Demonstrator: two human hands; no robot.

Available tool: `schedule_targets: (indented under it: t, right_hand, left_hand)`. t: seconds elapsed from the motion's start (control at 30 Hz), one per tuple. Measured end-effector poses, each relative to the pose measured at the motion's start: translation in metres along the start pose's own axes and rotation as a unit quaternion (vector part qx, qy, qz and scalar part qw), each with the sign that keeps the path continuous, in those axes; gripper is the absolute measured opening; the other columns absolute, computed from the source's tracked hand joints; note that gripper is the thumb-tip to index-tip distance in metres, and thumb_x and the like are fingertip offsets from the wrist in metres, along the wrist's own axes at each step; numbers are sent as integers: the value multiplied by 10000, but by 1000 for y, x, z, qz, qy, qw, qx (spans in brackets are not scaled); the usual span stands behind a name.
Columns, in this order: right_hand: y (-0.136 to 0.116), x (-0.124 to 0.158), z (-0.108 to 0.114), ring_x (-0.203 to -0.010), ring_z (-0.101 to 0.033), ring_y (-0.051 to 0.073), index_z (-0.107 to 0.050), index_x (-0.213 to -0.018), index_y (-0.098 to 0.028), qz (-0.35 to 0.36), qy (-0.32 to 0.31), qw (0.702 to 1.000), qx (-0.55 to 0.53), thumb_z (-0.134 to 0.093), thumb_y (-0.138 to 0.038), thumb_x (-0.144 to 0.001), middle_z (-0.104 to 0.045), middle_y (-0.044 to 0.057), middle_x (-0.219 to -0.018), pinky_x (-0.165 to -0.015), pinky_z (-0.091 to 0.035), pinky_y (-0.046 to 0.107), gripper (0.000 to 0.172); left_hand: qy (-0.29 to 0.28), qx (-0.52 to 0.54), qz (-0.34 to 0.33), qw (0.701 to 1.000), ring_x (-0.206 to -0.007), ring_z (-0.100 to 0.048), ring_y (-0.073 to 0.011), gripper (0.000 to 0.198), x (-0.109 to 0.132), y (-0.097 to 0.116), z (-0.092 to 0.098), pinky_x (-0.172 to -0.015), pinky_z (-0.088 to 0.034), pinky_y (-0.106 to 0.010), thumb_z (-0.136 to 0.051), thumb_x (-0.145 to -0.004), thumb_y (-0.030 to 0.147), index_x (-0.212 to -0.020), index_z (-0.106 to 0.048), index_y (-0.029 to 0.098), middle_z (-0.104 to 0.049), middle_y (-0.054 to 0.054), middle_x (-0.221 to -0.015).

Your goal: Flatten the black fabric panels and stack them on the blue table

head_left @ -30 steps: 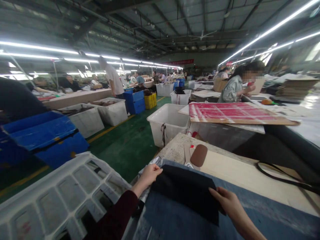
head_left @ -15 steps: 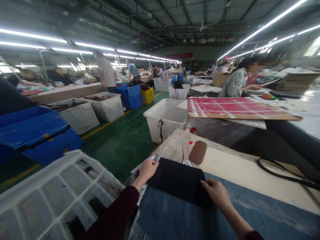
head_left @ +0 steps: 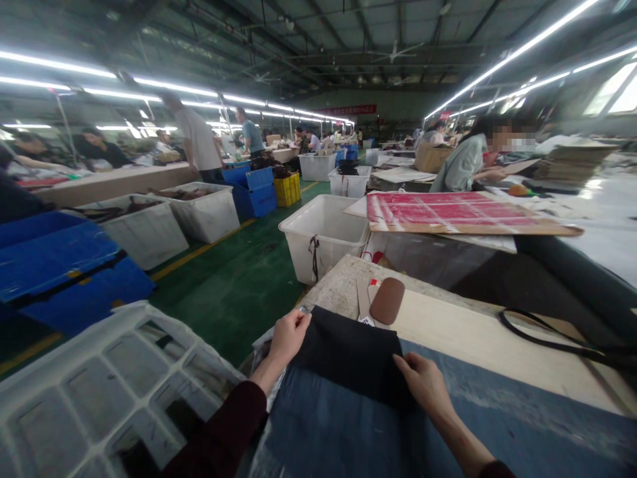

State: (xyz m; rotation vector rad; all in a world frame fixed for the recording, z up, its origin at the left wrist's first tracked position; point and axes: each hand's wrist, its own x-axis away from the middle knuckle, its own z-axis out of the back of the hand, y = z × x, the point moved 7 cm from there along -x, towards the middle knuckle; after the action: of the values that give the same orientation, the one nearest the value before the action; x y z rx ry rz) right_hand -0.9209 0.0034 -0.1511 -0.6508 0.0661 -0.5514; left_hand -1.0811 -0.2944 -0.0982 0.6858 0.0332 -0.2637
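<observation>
A black sheet of flat, flexible material (head_left: 351,355) lies over a blue-grey worktop surface (head_left: 338,431). My left hand (head_left: 287,338) pinches its far left corner between thumb and fingers. At its right edge, my right hand (head_left: 423,382) grips the sheet near the far right corner. Just beyond the sheet a brown rounded piece (head_left: 387,301) rests on a pale board (head_left: 448,325), beside a small white label (head_left: 367,320). Whether the sheet is leather or cloth cannot be made out.
A white bin (head_left: 323,232) stands past the table's far corner. To my left is a translucent plastic crate (head_left: 60,398) with window-like openings. A black strap (head_left: 542,338) loops across the board's right side. A red-topped panel (head_left: 462,212) lies ahead, near a seated co-worker (head_left: 462,162).
The whole view has shifted slightly, with the scene sliding left. Both hands keep hold of the black sheet, which lies in nearly the same place on the worktop.
</observation>
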Motion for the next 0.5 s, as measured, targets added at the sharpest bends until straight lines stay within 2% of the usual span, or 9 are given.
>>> schedule_targets:
  t: [0.23, 0.5]
  right_hand:
    - [-5, 1, 1, -649, -608, 206, -593, -630, -232, -46, -28, 998, 23, -451, -511, -841, -637, 32, -616, -560, -366, 271, 377]
    - [-1, -4, 0, -648, -623, 213, -626, -650, -232, -52, -39, 998, 27, -484, -480, -832, -654, 41, -632, -546, -373, 272, 339]
  left_hand:
    - [-11, -47, 59, 997, -653, -596, -156, 265, -7, -15, -10, -574, -308, -241, -544, -848, 367, -693, -647, 178, -670, -45, -698]
    - [-33, -68, 85, 994, -713, -629, -180, 278, -9, -18, -13, -585, -336, -246, -540, -841, 403, -736, -678, 186, -700, -60, -763]
